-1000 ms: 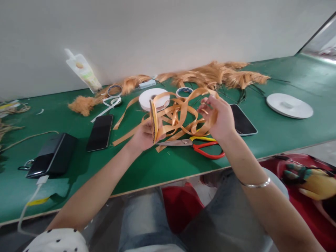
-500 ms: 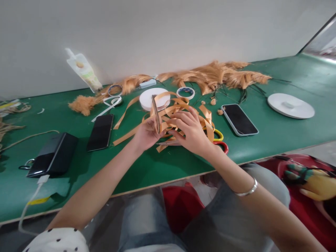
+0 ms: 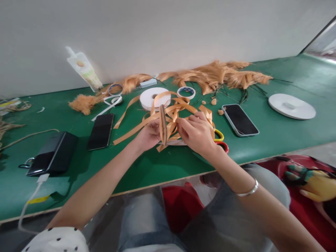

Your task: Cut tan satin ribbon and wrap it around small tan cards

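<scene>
**Ribbon being wound on a flat card between both hands**

The orange ribbon (image 3: 172,113) is held just above the tabletop (image 3: 157,164), its loose loops trailing away from the hands across the green surface. A flat card (image 3: 163,124), seen edge-on and wrapped with ribbon, is gripped upright in the left hand (image 3: 148,134), fingers closed around it. The right hand (image 3: 198,133) is pressed close beside it, fingertips pinched on a strand at the card's edge. Judged from this, a wrap around the card is in hand; the next move would call for slack to be drawn from the tangle and laid flat, without a twist.

Directly beyond the right hand, one pair of scissors (image 3: 219,138) with red and yellow handles lies partly hidden. Two phones are counted: one (image 3: 100,131) left of the hands, one (image 3: 240,119) to the right. Further left lies one black power bank (image 3: 52,154). Beyond the hands, one white spool (image 3: 154,98) and one small tape roll (image 3: 186,92) are seen, then piles of orange fibre (image 3: 223,75) along the wall. One white disc (image 3: 291,106) sits far right.
</scene>
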Tool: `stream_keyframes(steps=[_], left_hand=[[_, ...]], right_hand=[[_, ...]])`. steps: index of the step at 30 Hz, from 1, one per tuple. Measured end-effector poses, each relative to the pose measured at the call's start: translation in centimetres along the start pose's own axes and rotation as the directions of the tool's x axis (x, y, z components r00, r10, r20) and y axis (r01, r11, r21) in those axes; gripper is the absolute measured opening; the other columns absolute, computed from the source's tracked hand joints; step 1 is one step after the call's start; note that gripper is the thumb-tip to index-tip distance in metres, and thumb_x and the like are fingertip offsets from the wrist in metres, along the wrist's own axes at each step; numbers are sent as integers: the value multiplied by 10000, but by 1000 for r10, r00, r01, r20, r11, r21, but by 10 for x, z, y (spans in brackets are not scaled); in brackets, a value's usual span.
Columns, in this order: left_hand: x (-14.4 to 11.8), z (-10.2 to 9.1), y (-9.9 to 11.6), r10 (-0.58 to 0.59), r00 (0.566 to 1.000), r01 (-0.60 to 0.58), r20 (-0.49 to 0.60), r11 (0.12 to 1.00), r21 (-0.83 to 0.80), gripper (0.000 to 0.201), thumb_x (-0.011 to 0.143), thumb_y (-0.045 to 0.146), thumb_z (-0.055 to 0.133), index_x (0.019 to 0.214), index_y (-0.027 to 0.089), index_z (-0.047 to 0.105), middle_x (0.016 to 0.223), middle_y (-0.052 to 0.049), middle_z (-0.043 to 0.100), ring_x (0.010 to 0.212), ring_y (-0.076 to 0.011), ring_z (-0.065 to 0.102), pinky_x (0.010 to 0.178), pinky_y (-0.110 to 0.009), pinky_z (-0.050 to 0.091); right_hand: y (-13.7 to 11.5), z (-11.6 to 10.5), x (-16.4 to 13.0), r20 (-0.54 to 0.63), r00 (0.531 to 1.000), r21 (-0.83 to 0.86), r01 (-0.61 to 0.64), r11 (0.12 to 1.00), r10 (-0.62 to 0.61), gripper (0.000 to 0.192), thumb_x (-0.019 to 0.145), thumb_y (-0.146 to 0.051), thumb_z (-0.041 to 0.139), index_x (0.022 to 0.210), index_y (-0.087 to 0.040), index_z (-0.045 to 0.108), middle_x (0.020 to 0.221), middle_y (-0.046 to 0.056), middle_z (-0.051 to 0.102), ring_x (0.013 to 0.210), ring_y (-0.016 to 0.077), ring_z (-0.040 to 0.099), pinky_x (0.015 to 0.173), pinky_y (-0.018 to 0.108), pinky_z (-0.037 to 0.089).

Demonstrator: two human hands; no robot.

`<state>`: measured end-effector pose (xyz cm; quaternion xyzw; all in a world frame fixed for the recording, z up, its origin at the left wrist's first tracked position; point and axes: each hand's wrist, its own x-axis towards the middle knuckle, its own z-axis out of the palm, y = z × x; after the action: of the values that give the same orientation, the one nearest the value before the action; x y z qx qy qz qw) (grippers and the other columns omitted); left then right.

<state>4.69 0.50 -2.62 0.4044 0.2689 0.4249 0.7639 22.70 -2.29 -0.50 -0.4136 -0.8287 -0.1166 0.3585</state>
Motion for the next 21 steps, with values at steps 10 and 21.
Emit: stream_keyframes(steps=[10, 21], left_hand=[[5, -3, -7, 106, 994, -110, 33, 921, 374, 214, 580, 253, 774, 760, 149, 720, 723, -30, 684, 678, -163, 619, 653, -261, 480], [3, 4, -4, 261, 962, -121, -80, 669, 733, 120, 637, 98, 592, 704, 153, 676, 668, 9, 642, 634, -160, 554, 640, -262, 415]], right_hand=[[4, -4, 2, 227, 890, 538, -452, 711, 394, 145, 826, -137, 461, 910, -205, 558, 823, 33, 668, 728, 168, 617, 643, 298, 433], [7, -5, 10, 484, 666, 816, -578, -18, 568, 234, 670, -311, 737, 756, -199, 550, 673, -32, 657, 667, 113, 619, 649, 257, 477]])
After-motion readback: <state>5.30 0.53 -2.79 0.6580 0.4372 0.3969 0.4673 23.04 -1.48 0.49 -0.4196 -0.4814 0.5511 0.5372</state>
